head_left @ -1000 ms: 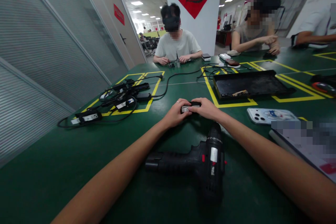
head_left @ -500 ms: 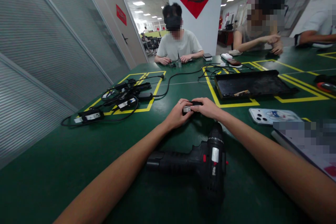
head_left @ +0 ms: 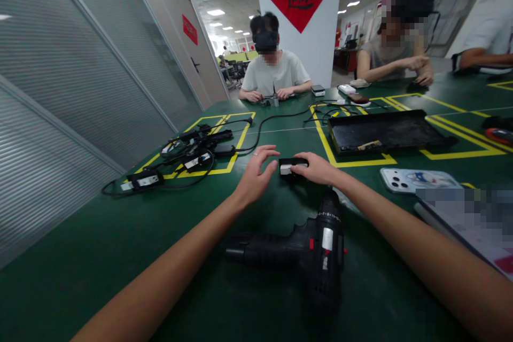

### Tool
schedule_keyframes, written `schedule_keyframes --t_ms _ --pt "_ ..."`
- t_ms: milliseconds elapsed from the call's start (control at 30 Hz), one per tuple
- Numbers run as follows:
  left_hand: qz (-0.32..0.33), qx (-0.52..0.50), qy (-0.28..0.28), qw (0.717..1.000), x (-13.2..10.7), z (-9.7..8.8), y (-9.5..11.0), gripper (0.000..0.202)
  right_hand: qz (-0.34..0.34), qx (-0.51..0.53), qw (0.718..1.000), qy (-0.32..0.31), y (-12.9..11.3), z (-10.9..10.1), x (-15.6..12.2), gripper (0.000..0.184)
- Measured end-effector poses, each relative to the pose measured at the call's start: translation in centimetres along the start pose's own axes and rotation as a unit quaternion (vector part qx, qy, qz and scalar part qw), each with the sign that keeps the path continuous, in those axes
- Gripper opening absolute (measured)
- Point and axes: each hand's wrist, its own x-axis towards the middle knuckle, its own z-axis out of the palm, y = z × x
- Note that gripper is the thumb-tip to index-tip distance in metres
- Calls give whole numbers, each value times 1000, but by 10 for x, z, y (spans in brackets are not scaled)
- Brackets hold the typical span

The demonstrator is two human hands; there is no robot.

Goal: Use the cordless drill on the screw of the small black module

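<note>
Near the middle of the green table is a small black box-shaped part with a white block at its front [head_left: 286,169]. My right hand [head_left: 315,168] grips it from the right, thumb on the front and fingers behind. My left hand [head_left: 257,173] is just left of the part and apart from it, fingers spread, holding nothing. Between my forearms a black cordless drill [head_left: 320,248] lies on its side, its chuck toward my right hand and its handle pointing left. The far side of the part is hidden by my right fingers.
Black adapters with cables [head_left: 196,152] are heaped at the left inside yellow tape. A black tray [head_left: 385,131] lies at the right behind a phone [head_left: 417,180] and a blurred flat item [head_left: 468,224]. Co-workers sit across the table, one behind a small upright tool [head_left: 275,97].
My left hand has let go of the small black part and moved left, its fingers opening. My right hand still holds the part in about the same place.
</note>
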Motion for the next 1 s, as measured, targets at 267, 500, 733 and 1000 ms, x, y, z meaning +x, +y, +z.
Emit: schedule_keyframes --t_ms 267,500,733,1000 --pt "-15 70 -382 921 -65 -24 107 76 -16 -35 999 0 -1 -2 -6 68" --pt "-84 196 -332 919 -90 12 108 82 -23 -44 998 -30 4 -7 -6 96" --pt "-102 208 -311 922 -92 21 97 77 -12 74 979 191 3 -35 2 47" --pt "-195 -108 -109 969 -78 -21 105 56 62 184 872 449 11 -52 8 43"
